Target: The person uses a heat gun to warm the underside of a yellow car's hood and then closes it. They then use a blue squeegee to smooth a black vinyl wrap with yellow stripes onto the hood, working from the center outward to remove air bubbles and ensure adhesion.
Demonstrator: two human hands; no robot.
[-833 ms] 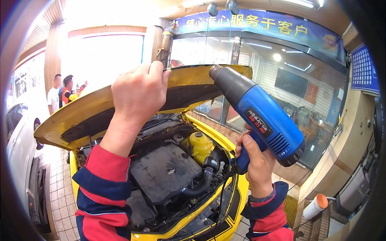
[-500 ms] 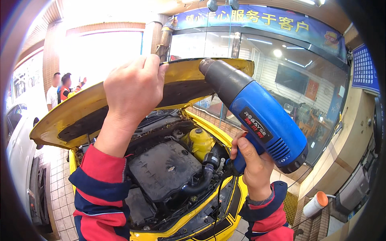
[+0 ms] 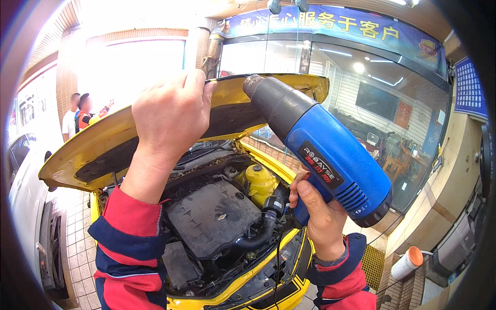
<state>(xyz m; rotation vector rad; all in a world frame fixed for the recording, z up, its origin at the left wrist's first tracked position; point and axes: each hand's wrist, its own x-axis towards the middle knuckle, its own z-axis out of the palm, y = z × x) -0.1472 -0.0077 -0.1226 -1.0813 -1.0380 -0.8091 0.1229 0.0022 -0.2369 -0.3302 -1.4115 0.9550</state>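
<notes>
A blue heat gun [image 3: 343, 147] with a black nozzle is held up by my right hand [image 3: 324, 222], its fingers wrapped round the handle. The nozzle points up and left, close to the front edge of the raised yellow car hood [image 3: 88, 144]. My left hand [image 3: 170, 111] is closed in a pinching fist at that same edge, left of the nozzle. What its fingertips grip is hidden. A black cord [image 3: 279, 263] hangs down from the gun's handle.
Below the hood lies the open engine bay with a black engine cover [image 3: 217, 214] and a yellow tank [image 3: 260, 182]. A white car [image 3: 31, 196] stands at the left. Two people [image 3: 82, 119] are in the background. A white bucket [image 3: 406, 262] sits at the right.
The heat gun and my right hand have shifted slightly left, bringing the nozzle closer to my left hand. My left hand stays nearly in place.
</notes>
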